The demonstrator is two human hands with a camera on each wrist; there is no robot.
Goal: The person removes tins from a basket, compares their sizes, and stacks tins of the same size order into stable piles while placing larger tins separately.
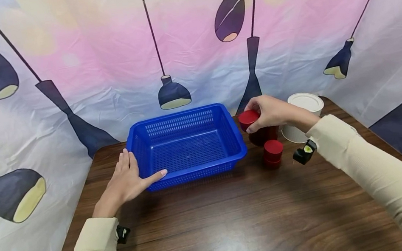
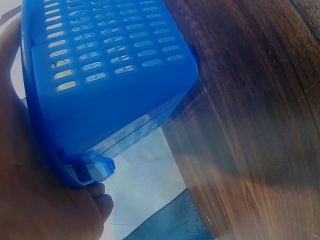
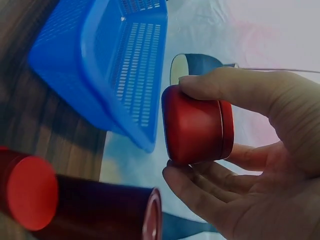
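My right hand (image 1: 269,111) holds a small red round tin (image 3: 195,127) with a lid. Thumb and fingers pinch its sides, above a dark red canister (image 3: 100,207) whose rim shows in the right wrist view. Another small red tin (image 1: 273,154) stands on the table just in front of that canister. At the near left corner of a blue plastic basket (image 1: 195,169) lies my left hand (image 1: 125,181). Its fingers stretch along the left rim and its thumb rests on the front rim. The slotted basket floor is visible from the head view.
A white lidded tub (image 1: 307,102) stands at the back right, partly hidden by my right wrist. Brown wooden table (image 1: 216,230) extends in front of the basket. A printed cloth (image 1: 111,61) hangs behind and beside the table.
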